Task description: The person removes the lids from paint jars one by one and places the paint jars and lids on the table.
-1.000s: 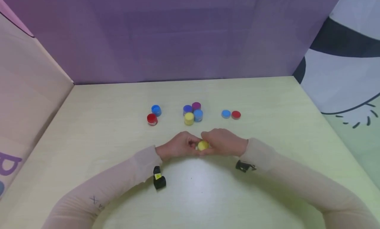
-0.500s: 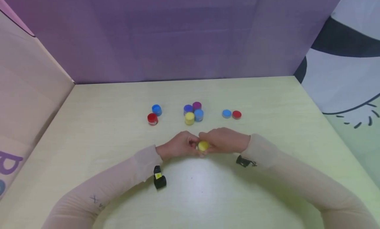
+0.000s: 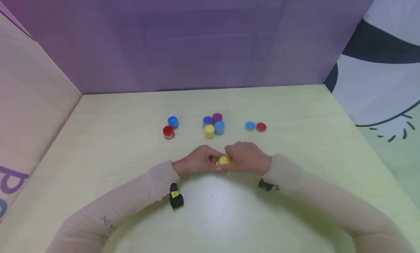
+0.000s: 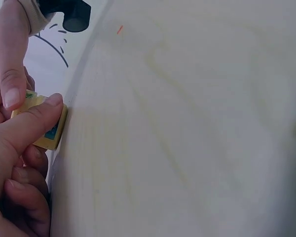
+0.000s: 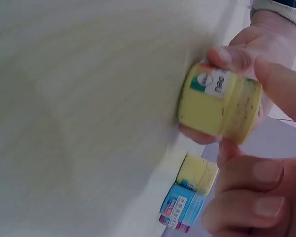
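Observation:
Between both hands, just above the table, is a small yellow paint jar (image 3: 224, 160) with a lid. In the right wrist view its body (image 5: 202, 106) bears a "deli" label, and the jar lies tilted sideways from that camera. My left hand (image 3: 199, 160) grips the body, its thumb (image 4: 34, 118) across the side in the left wrist view. The fingers of my right hand (image 3: 247, 157) pinch the lid (image 5: 245, 111) at its rim. Whether the lid has come loose I cannot tell.
Beyond the hands stand a second yellow jar (image 3: 209, 131), a light blue jar (image 3: 219, 128), a dark blue one (image 3: 207, 120) and a purple one (image 3: 217, 117). Left are red (image 3: 168, 132) and blue (image 3: 173, 122) jars. Right lie blue (image 3: 250, 126) and red (image 3: 261, 127) discs, like lids.
The right hand has turned about the lid one way and then back, its wrist rising and then dropping. My left hand and the jar stay almost still; the other jars have not moved.

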Demonstrator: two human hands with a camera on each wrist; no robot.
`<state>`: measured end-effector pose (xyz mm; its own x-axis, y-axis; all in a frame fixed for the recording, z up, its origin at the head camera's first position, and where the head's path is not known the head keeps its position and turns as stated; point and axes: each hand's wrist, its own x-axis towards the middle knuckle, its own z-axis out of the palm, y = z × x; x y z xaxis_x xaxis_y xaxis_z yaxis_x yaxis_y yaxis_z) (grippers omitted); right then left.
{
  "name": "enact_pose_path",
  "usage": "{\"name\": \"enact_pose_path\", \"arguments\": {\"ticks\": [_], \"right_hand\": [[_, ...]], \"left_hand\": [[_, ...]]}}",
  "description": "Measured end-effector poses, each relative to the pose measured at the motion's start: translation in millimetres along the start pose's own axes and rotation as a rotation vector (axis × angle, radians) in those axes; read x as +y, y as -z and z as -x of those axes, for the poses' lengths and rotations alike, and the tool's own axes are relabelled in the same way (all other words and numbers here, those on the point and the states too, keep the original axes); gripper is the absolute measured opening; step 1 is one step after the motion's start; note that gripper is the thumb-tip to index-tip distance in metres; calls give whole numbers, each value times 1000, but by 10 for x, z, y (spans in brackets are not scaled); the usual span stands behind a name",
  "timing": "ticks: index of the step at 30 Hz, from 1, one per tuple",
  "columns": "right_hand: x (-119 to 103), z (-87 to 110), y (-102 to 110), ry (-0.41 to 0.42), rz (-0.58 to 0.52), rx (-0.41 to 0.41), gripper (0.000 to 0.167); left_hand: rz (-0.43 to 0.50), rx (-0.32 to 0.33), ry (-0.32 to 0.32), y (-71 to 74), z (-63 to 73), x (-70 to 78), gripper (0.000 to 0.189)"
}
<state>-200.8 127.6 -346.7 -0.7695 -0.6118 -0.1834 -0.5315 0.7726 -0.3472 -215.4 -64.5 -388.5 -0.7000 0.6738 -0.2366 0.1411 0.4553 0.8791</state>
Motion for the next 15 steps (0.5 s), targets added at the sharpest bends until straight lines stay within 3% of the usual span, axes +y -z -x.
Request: {"name": "enact_pose_path", "arguments": {"ticks": [5,15], "right_hand": [[-25,-11,-16,-12,-21,-3,40],[-10,-39,-28,51,-16,-30,33]], "left_hand": [[-18,-8,-11,-1,-3,-3,33],[-18,-5,-22,-1,7,-19,32]]}}
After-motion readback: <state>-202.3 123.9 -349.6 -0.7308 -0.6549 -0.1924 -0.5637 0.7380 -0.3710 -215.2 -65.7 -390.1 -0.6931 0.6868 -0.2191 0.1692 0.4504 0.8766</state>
